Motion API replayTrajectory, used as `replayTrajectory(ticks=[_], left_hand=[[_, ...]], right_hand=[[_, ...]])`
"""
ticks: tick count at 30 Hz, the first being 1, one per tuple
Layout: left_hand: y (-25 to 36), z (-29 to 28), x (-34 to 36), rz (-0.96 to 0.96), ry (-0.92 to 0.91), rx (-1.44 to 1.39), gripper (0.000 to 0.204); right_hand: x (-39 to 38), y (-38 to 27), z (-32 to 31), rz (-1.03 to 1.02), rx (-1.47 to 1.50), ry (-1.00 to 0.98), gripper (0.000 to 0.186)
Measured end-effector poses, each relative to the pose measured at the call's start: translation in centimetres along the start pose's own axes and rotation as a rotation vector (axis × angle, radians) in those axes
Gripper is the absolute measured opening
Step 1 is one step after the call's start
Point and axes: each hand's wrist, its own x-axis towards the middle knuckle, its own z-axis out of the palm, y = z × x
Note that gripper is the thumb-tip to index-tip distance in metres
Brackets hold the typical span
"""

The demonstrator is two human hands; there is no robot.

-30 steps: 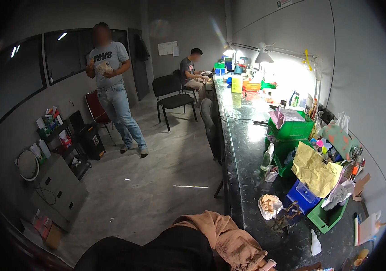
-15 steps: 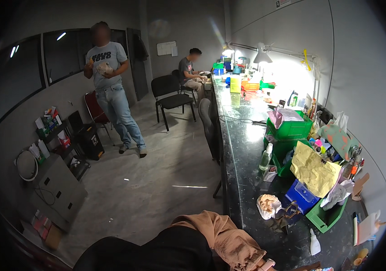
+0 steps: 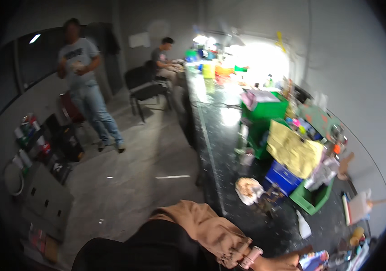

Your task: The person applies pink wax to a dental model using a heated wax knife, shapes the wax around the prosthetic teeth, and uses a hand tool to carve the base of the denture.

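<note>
A tan sleeve with a pale wristwatch (image 3: pixel 251 257) comes in from the lower edge; I take it for my left arm. My left hand (image 3: pixel 285 262) lies low on the dark counter (image 3: pixel 215 149), its fingers next to a small colourful packet (image 3: pixel 314 260). The frame edge cuts off the fingers, so its grip is unclear. My right hand is out of sight. A crumpled paper wad (image 3: pixel 247 189) and a white squeeze bottle (image 3: pixel 304 226) lie just beyond the hand.
Green bins (image 3: pixel 265 110), a blue crate (image 3: pixel 283 177) and a yellow cloth (image 3: pixel 294 151) crowd the counter's right side. One person stands on the grey floor at left (image 3: pixel 84 90); another sits at the far end (image 3: pixel 162 56). Black chairs (image 3: pixel 141 83) and a grey cabinet (image 3: pixel 44 198) line the left.
The view has dipped and blurred slightly, and more of my hand and the packet shows at the lower edge. The standing person has shifted a little.
</note>
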Motion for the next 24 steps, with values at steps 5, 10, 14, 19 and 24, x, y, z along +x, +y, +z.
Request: replayTrajectory(ticks=[5, 10, 14, 19, 24], left_hand=[[-2.2, 0.0, 1.2, 0.236, 0.255, 0.192, 0.057], [0.4, 0.3, 1.2, 0.127, 0.185, 0.097, 0.057], [-0.6, -0.5, 1.3, 0.003, 0.152, -0.006, 0.054], [0.6, 0.0, 1.3, -0.077, 0.11, -0.115, 0.056], [0.5, -0.3, 1.4, -0.132, 0.068, -0.011, 0.057]], right_hand=[[-1.2, 0.7, -1.2, 0.016, 0.011, 0.1, 0.034], [-3.2, 2.0, -4.0, 0.04, 0.042, 0.195, 0.035], [-2.8, 1.8, -3.8, -0.002, 0.172, 0.077, 0.027], [-2.5, 0.7, -4.3, -0.107, 0.176, 0.041, 0.024], [-2.3, 0.5, -4.2, -0.121, 0.034, 0.026, 0.023]])
